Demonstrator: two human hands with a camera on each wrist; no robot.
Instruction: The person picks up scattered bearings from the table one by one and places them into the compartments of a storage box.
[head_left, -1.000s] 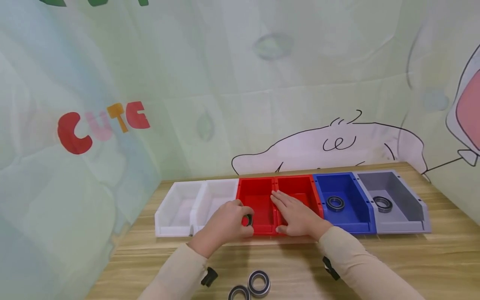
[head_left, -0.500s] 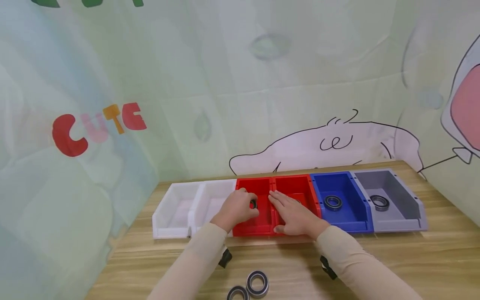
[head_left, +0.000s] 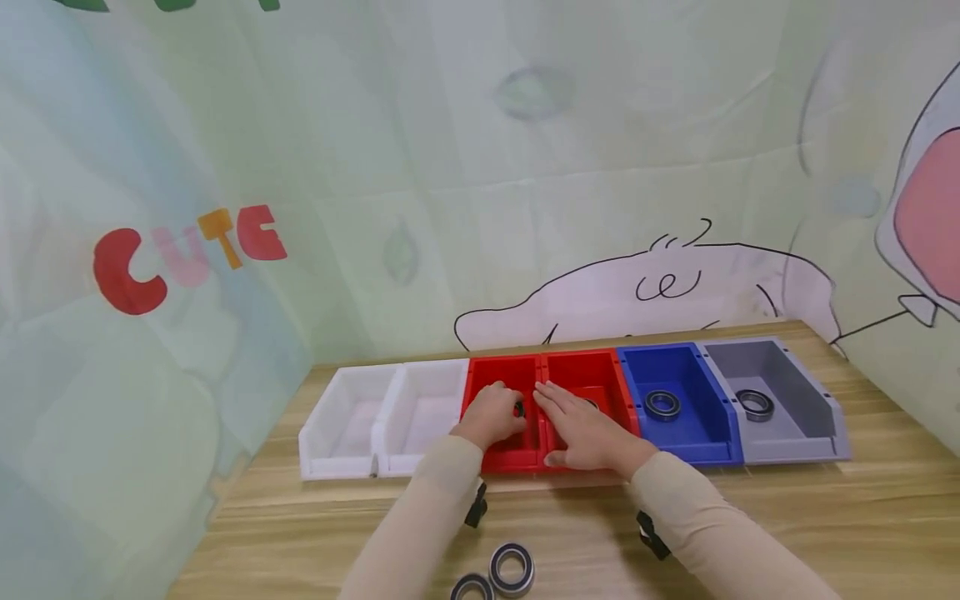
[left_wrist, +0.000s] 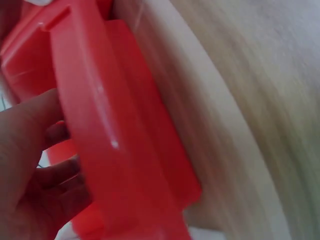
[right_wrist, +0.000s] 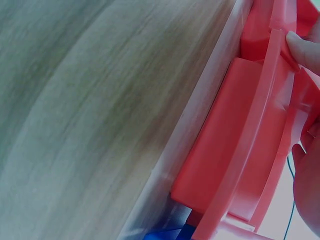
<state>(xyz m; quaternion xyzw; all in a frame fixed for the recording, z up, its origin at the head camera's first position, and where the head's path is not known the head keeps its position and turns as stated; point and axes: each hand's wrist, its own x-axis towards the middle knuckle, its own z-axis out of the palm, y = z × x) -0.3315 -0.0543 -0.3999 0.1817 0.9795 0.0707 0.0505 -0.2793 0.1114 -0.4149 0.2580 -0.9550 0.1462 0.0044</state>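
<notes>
In the head view my left hand [head_left: 491,418] reaches into the left red bin [head_left: 512,461] and pinches a ball bearing [head_left: 519,409], mostly covered by the fingers. The left wrist view has that hand's fingers [left_wrist: 55,175] behind the bin's front lip; the bearing is hidden there. My right hand [head_left: 588,432] lies palm down with straight fingers over the divider between the two red bins. Its thumb [right_wrist: 300,50] touches the front edge in the right wrist view. Another bearing [head_left: 592,403] peeks out from behind this hand in the right red bin [head_left: 588,367].
Two white bins [head_left: 345,468] stand left of the red ones. To the right, a blue bin [head_left: 701,454] and a grey bin [head_left: 798,450] each hold one bearing. Two loose bearings [head_left: 512,551] lie on the wooden table [head_left: 300,525] in front. A printed curtain [head_left: 390,167] hangs behind.
My left hand has moved right and deeper into the left red bin with the bearing, from near the bin's front left side. The right hand has stayed over the divider.
</notes>
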